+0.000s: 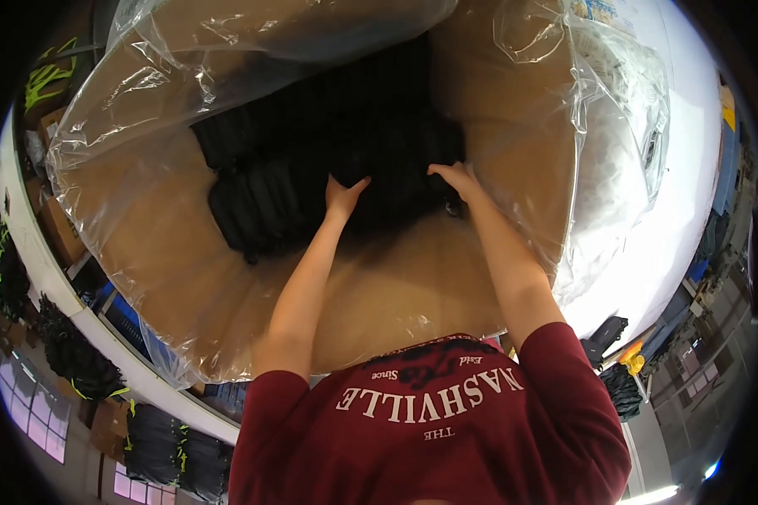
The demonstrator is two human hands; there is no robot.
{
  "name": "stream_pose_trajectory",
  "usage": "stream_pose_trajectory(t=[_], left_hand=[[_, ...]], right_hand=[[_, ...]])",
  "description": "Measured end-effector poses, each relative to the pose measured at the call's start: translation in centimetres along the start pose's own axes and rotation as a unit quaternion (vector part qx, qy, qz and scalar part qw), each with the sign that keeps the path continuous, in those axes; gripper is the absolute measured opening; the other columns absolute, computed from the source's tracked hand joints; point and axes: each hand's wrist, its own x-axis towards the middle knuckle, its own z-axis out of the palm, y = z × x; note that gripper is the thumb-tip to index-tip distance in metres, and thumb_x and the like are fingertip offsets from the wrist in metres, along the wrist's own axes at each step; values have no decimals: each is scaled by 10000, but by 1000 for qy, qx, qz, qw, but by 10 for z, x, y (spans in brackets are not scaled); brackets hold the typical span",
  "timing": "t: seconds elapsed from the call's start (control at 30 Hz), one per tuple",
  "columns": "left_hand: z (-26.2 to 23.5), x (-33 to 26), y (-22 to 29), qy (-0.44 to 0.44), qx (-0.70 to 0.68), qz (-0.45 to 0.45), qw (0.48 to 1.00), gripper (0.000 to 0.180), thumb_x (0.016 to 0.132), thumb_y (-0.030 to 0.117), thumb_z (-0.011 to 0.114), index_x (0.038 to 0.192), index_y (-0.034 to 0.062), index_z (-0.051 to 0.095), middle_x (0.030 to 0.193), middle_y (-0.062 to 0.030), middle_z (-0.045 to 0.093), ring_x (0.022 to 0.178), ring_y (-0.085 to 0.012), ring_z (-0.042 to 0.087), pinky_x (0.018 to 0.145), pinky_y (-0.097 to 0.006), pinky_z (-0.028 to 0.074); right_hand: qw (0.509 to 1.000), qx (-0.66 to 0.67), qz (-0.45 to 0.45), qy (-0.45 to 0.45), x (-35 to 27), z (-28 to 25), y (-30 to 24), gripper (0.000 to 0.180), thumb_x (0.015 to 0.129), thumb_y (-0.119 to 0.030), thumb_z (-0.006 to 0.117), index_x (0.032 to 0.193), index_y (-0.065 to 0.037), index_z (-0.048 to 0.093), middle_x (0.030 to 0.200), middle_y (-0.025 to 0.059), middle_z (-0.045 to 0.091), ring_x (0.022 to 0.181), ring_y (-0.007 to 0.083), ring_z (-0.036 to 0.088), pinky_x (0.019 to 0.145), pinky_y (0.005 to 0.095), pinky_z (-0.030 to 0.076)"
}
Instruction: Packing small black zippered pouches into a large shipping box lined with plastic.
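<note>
Both my arms reach into a large cardboard box [413, 269] lined with a clear plastic bag [126, 215]. Inside lie black fabric bundles [265, 206], packed side by side in rows; their exact kind is lost in the dark. My left hand [344, 200] grips the near side of a black bundle [400, 189], thumb up and pointing right, fingers sunk out of sight against the black cloth. On the same bundle's right side, near the box wall, my right hand [457, 179] closes with its thumb turned left. Its other fingers are mostly hidden.
Loose plastic film [269, 42] hangs over the far rim, and more bunches at the right [623, 118] beside a white surface [691, 168]. At left, beyond a pale curved edge [93, 324], are black bundles with bright yellow-green cords [156, 450] and brown cartons [59, 227].
</note>
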Motion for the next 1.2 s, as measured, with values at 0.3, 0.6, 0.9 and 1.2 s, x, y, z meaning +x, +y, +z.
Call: stream_pose_trajectory(t=[0.3, 0.6, 0.9, 1.2], left_hand=[[12, -4, 16, 90, 99, -13, 991, 802, 715, 311, 775, 1288, -75, 367, 1273, -254, 477, 1185, -358, 475, 1001, -390, 393], [55, -29, 59, 8, 254, 79, 964, 553, 770, 231, 686, 1134, -93, 425, 1056, -273, 582, 951, -389, 599, 794, -416, 505], [70, 2, 41, 2, 255, 84, 963, 465, 766, 228, 689, 1040, -119, 545, 858, -256, 645, 861, -393, 628, 736, -415, 526], [42, -12, 61, -15, 230, 114, 966, 413, 838, 224, 634, 1131, -48, 533, 1041, -232, 611, 958, -363, 599, 784, -391, 502]], right_hand=[[896, -278, -144, 315, -6, 29, 31, 717, 718, -314, 713, 1251, 58, 408, 1236, 257, 499, 1132, 369, 503, 952, 404, 409], [855, -313, -319, 264, -52, 53, -14, 506, 790, -278, 674, 1183, -69, 433, 1096, 199, 545, 1008, 370, 564, 810, 423, 485], [883, -272, -282, 261, 2, 32, 38, 517, 748, -137, 722, 1178, -44, 450, 1061, 225, 608, 983, 402, 580, 835, 440, 474], [910, -249, -265, 202, -7, 42, 14, 591, 735, -215, 748, 1192, -62, 406, 1155, 228, 554, 1054, 393, 547, 874, 447, 453]])
